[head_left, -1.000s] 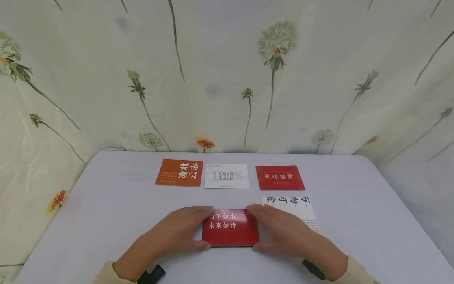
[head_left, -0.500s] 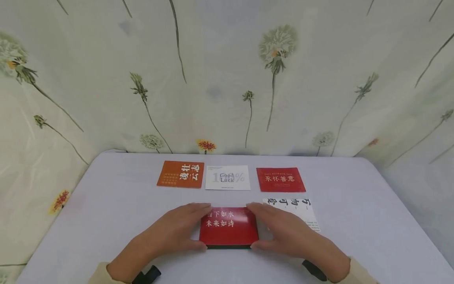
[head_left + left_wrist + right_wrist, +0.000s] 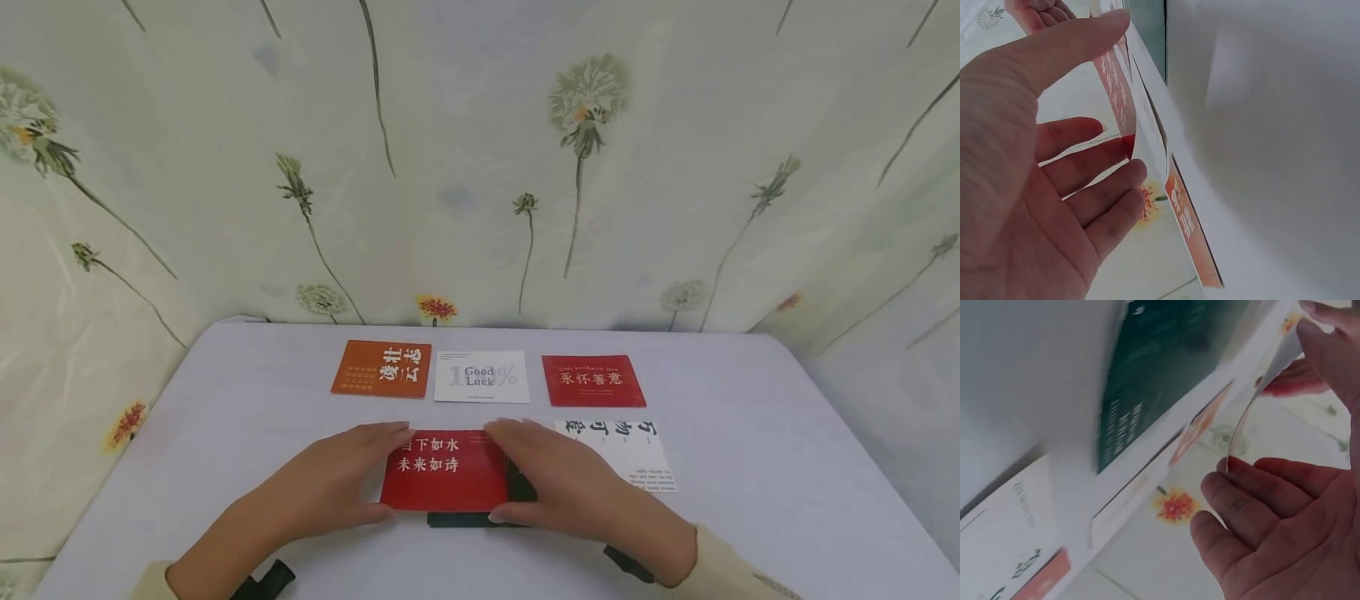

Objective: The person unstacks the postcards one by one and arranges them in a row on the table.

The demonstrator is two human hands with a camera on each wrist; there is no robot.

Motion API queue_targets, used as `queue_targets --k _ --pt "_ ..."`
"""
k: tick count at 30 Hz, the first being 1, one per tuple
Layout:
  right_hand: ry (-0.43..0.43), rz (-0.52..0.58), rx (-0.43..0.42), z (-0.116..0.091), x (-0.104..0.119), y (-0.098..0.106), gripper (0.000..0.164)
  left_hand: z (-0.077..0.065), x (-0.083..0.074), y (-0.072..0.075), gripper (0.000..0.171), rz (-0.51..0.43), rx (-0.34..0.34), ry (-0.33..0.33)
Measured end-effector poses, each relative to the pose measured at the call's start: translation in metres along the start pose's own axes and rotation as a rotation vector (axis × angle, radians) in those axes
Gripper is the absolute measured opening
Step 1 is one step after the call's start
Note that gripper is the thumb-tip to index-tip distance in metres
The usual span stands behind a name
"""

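Observation:
A red card (image 3: 446, 487) with white Chinese characters is held up in front, tilted, by its two ends. My left hand (image 3: 318, 477) grips its left end between thumb and fingers. At the other end, my right hand (image 3: 581, 467) grips it the same way. In the right wrist view the card (image 3: 1239, 434) shows edge-on and slightly bowed. Below it, a dark green card (image 3: 459, 520) lies flat on the table, partly covered by the red card and my right hand. More of this green card (image 3: 1160, 381) appears in the right wrist view.
Along the back of the white table (image 3: 225, 433) lie an orange card (image 3: 382, 368), a white Good Luck card (image 3: 482, 377) and another red card (image 3: 594, 381). A white card with dark characters (image 3: 648, 454) lies right of my right hand, partly hidden by it. A flowered cloth (image 3: 465, 125) hangs behind.
Both hands have lifted the red card off and carried it to the left. The green card beneath has come into view. The cards at the back stay where they were.

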State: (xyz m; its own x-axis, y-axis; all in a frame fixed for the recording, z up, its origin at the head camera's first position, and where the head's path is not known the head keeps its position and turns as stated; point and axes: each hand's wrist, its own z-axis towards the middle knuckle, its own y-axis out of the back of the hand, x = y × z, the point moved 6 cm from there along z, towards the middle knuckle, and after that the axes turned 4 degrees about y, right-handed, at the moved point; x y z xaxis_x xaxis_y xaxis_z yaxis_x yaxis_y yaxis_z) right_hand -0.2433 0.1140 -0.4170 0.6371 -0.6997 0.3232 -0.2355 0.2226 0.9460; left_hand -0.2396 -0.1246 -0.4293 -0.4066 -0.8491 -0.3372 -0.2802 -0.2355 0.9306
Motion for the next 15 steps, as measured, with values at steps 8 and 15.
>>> queue_targets --k 8,15 --pt "0.063 -0.045 0.005 0.026 0.023 -0.002 0.099 -0.016 0.021 0.014 0.090 0.046 -0.056 0.053" --pt "0.098 -0.083 -0.014 0.045 0.039 -0.003 0.102 -0.023 0.038 0.024 0.094 0.046 -0.043 0.120"
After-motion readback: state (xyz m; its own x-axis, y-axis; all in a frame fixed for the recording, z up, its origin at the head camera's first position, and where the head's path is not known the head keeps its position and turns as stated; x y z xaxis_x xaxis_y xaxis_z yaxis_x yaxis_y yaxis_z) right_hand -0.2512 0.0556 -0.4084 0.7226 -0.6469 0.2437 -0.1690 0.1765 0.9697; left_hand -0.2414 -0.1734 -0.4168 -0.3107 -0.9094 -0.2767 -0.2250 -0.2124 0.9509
